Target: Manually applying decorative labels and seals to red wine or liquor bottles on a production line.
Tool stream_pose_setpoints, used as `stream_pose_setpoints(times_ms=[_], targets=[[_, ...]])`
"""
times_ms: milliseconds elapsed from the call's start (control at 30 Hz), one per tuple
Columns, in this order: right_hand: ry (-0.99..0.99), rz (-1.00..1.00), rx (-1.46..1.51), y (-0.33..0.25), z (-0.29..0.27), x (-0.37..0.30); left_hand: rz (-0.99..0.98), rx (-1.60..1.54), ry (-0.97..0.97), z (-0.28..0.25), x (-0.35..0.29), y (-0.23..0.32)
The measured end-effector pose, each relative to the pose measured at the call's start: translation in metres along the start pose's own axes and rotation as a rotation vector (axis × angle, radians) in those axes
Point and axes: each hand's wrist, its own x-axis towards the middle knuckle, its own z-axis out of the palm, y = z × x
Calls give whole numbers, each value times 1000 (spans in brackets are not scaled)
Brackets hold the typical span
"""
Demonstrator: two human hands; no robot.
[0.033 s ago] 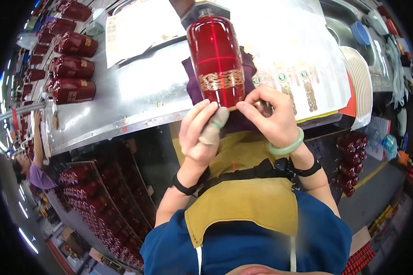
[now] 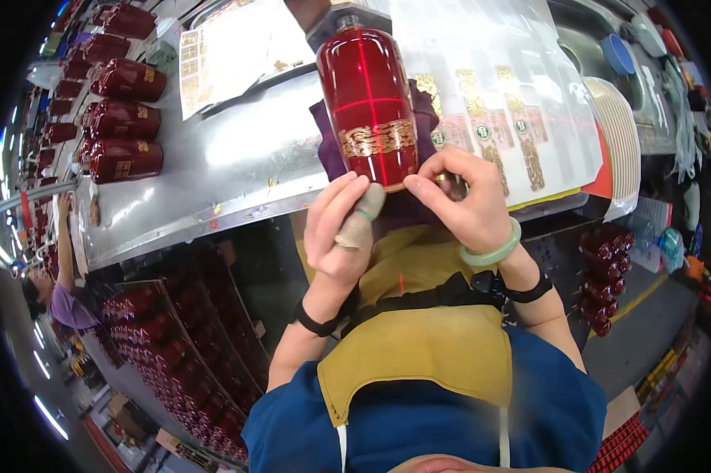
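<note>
A glossy dark red glass bottle lies with its neck away from me on a dark purple cloth. A gold patterned band circles its lower part, and a red light cross falls on it. My left hand has its fingers bent against the left of the base; a grey cover with a green band sits on its thumb. At the base's right edge, my right hand pinches with thumb and forefinger. Whether a decal edge is between those fingertips, I cannot tell.
Right of the bottle, a white sheet bears gold decals. Another printed sheet lies far left. Several red bottles stand along the left, more in racks below. A person is at the far left.
The view has shifted slightly, and glare on the white sheet has lessened, so its gold decals show more clearly. Both hands stay at the bottle's base.
</note>
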Motion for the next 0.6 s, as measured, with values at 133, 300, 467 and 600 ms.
stream_pose_setpoints(times_ms=[133, 300, 467, 600], targets=[[-16, 24, 25, 1, -1, 0, -32, -39, -6, -3, 0, 0], [-20, 14, 31, 1, -1, 0, 63, 14, 6, 1, 4, 3], [-22, 11, 29, 1, -1, 1, 100, 89, 28, 3, 11, 1], [-34, 22, 15, 2, -2, 1, 86, 79, -16, 0, 11, 1]])
